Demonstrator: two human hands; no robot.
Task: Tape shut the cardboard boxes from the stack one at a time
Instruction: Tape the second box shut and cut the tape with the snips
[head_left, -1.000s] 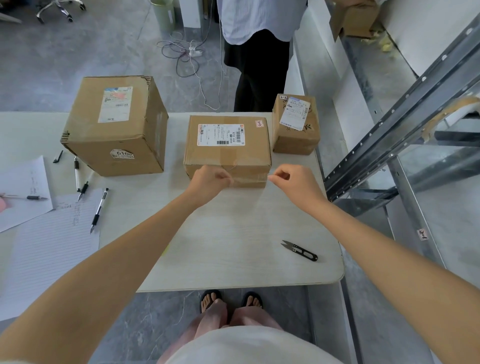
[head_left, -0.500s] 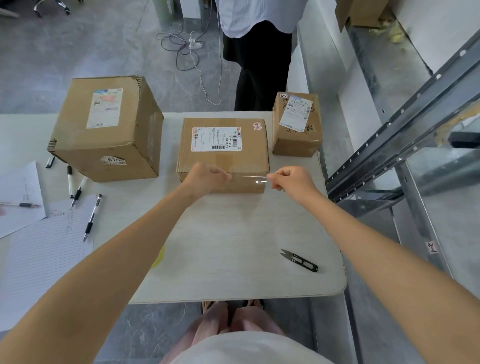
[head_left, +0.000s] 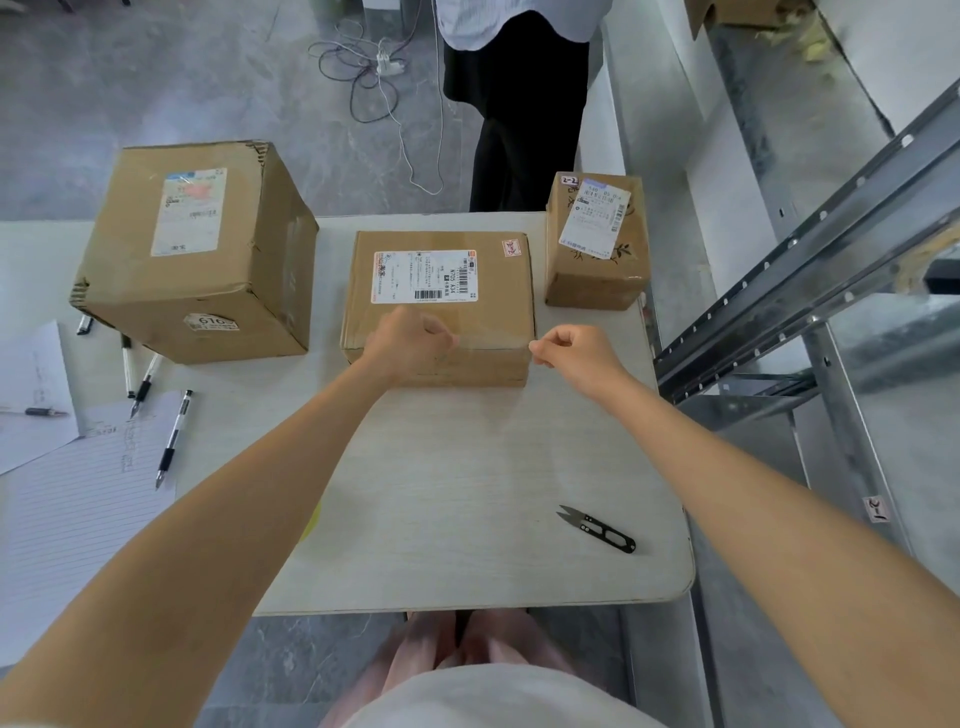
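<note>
Right hand (head_left: 576, 356) pinches one end of the clear tape strip (head_left: 493, 340) between thumb and forefinger. Left hand (head_left: 410, 343), fingers curled, appears to hold the other end. The strip spans the near top edge of the middle box (head_left: 498, 291), which sits on the table (head_left: 467, 493). The tape is judged thin, limp and sticky: hold it by the ends only and keep it taut.

Black snips (head_left: 597, 529) lie on the table (head_left: 467, 493), and a pen (head_left: 173, 439) rests by lined paper (head_left: 67, 519).
</note>
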